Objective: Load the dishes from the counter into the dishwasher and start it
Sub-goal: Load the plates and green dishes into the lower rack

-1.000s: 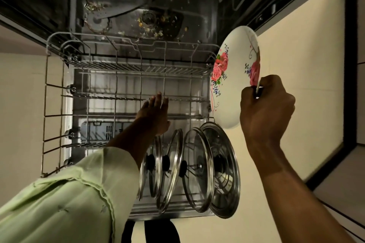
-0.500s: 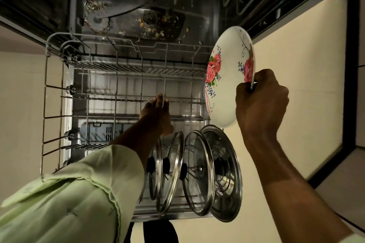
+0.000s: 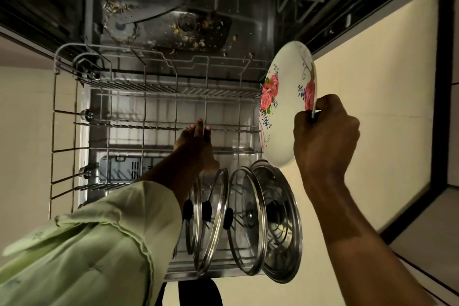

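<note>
The dishwasher's [image 3: 159, 32] pulled-out lower rack [image 3: 149, 88] shows bare wire rows on its left, and across its near edge a pale green sleeve [image 3: 99, 243] leads to the left hand [image 3: 196, 143], which is in the rack's middle holding nothing, with its fingers straight and together and the fingertips at a cross wire. Just right of that wrist, 4 steel-rimmed glass lids [image 3: 248, 221] stand on edge, filling the rack's near right corner. Above them, just beside the rack's right side, the flowered plate [image 3: 283, 117] is held on edge by the right hand [image 3: 325, 139], which grips its rim, with cream floor [image 3: 372, 107] behind.
</note>
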Available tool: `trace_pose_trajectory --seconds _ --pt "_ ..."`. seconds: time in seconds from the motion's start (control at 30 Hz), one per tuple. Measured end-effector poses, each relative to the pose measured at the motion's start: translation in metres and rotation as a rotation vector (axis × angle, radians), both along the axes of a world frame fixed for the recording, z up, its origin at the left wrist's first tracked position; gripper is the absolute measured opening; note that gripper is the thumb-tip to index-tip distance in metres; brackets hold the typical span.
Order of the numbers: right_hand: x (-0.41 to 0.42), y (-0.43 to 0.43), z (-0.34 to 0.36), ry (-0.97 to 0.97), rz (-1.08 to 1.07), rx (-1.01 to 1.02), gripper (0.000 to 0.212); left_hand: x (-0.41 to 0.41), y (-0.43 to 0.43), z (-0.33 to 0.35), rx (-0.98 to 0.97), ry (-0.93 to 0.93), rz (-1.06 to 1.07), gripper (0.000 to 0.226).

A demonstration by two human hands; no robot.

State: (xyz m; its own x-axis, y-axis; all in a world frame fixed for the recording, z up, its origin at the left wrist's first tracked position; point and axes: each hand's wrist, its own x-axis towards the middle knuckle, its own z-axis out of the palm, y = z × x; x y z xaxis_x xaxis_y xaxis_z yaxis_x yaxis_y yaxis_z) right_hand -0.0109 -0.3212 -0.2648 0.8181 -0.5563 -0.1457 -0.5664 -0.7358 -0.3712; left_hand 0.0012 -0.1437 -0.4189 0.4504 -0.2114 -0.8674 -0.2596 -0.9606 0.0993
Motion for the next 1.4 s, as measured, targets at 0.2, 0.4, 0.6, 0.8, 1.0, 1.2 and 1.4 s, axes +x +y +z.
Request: trace_pose_trajectory --seconds 0.2,0.4,0.6,0.8,1.0,1.2,1.4 --pt "0.009 0.002 -0.019 0.104 0.024 0.007 0.027 0.000 0.003 0.002 -0.011 -0.007 -0.021 0.106" --pt "0.013 0.000 -0.032 0.172 0.020 -0.015 0.031 0.002 0.001 0.002 -0.005 -0.009 -0.019 0.107" --pt "0.009 -0.004 -0.035 0.177 0.060 -0.064 0.029 0.007 0.000 0.000 0.004 0.009 -0.014 0.107" --pt "0.001 0.001 -0.046 0.195 0.050 -0.082 0.057 0.006 0.004 0.002 -0.045 0.016 0.004 0.102" --pt "-0.026 0.026 -0.051 0.060 0.283 -0.266 0.081 0.000 0.022 0.016 -0.155 -0.129 -0.040 0.087" --pt "-0.046 0.065 -0.051 0.019 0.506 -0.203 0.064 -0.012 0.045 0.040 -0.182 -0.236 -0.047 0.079" --pt "-0.065 0.101 -0.032 0.122 0.529 -0.145 0.061 -0.029 0.084 0.084 -0.208 -0.299 -0.035 0.074"
